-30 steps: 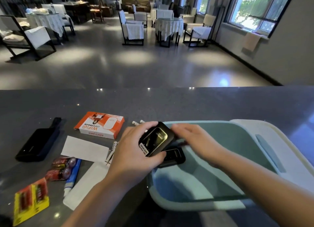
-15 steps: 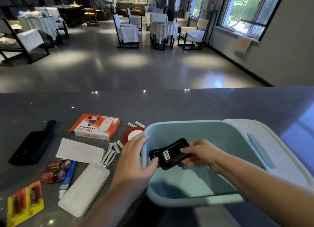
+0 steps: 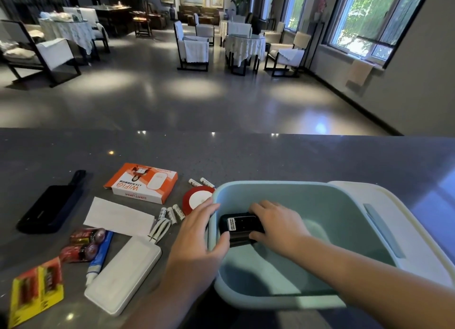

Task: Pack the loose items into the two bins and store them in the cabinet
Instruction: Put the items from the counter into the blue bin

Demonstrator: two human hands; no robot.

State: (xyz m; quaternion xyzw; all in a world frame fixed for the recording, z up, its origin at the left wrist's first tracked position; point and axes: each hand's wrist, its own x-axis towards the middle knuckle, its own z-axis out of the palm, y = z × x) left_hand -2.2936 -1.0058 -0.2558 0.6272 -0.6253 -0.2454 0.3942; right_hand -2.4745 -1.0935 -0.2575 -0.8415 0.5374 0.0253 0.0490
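A teal bin (image 3: 270, 184) stands on the grey counter (image 3: 246, 156), and a white bin (image 3: 406, 217) sits against its right side. My right hand (image 3: 278, 226) is down inside the teal bin, its fingers and thumb gripping two stacked black pocket devices (image 3: 242, 226) near the bottom. My left hand (image 3: 197, 240) lies over the bin's left rim with fingers fairly straight and the thumb inside beside the devices. Left of the bin lie an orange WiFi box (image 3: 141, 183), a white power bank (image 3: 123, 274), a black case (image 3: 49, 209) and a red-and-white tape roll (image 3: 197, 198).
Also on the counter are a white paper (image 3: 118, 216), loose white batteries (image 3: 172, 213), red batteries (image 3: 83, 245), a blue tube (image 3: 99, 257) and a yellow battery pack (image 3: 37, 291). Beyond the counter's far edge is a dining hall with tables and chairs.
Both hands held the black devices above the bin's rim. My right hand has lowered them into the teal bin, and my left hand has let go and settled on the rim.
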